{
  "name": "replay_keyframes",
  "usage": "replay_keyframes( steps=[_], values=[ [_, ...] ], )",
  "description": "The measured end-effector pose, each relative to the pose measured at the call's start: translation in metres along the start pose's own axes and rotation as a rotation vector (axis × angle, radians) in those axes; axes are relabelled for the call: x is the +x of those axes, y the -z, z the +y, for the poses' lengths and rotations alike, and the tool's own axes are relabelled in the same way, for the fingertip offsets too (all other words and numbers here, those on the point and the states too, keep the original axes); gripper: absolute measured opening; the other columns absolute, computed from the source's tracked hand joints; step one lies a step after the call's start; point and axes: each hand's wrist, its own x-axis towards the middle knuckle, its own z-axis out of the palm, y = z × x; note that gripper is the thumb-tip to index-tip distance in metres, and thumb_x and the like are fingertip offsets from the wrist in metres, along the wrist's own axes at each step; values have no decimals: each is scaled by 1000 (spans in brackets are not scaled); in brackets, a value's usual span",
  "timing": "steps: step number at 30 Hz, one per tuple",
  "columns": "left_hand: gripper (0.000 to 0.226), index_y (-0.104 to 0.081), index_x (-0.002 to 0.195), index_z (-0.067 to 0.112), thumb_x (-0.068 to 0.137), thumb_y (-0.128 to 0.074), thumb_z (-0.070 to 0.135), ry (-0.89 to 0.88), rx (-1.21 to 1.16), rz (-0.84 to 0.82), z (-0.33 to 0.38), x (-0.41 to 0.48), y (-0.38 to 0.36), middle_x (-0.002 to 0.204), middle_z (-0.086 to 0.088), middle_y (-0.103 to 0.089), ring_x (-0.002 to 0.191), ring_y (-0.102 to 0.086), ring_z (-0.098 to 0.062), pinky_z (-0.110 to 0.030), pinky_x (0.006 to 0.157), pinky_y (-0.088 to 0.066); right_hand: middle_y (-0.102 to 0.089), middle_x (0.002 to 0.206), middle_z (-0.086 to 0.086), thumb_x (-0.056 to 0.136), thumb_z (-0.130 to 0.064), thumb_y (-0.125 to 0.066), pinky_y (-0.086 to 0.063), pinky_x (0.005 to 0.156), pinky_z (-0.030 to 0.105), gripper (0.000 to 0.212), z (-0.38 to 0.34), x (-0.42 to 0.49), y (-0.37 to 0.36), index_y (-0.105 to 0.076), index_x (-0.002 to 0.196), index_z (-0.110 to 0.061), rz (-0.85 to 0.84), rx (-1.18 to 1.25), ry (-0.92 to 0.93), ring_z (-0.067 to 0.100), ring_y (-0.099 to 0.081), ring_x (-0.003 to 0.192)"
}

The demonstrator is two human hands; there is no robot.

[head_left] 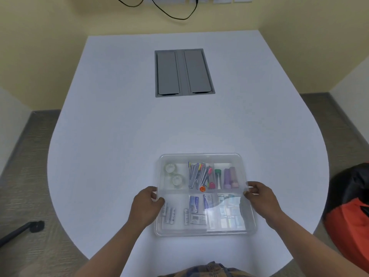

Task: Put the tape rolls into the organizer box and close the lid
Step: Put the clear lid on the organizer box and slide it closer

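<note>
White table (119, 120) bears the organizer box (205, 231), both hands (145, 204) (261, 198) pinching its clear lid (201, 157) over 2 tape rolls (173, 174).

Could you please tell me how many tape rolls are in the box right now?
2. Both sit in the far-left compartment of the box: one tape roll at the far end, the other just nearer. The clear lid blurs the view, so more could be hidden.
</note>
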Motion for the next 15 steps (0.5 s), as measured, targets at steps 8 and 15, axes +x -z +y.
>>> replay_keyframes(
  steps=[8, 15],
  values=[
    [40, -60, 100, 15, 86, -58, 52, 77, -125, 67, 24, 42, -1, 85, 6, -62, 84, -60, -16, -31, 73, -44, -59, 77, 1, 91, -45, -53, -46, 74, 39, 36, -29, 34, -3, -56, 70, -14, 53, 37, -14, 23, -54, 74],
    [53, -48, 66, 12, 91, -42, 59, 173, -194, 145, 43, 85, -7, 66, 0, -53, 63, -51, -18, -32, 55, -37, -53, 65, 9, 92, -44, -50, -42, 65, 39, 49, -56, 79, -7, -56, 61, -7, 100, 149, -125, 26, -48, 59]
  ],
)
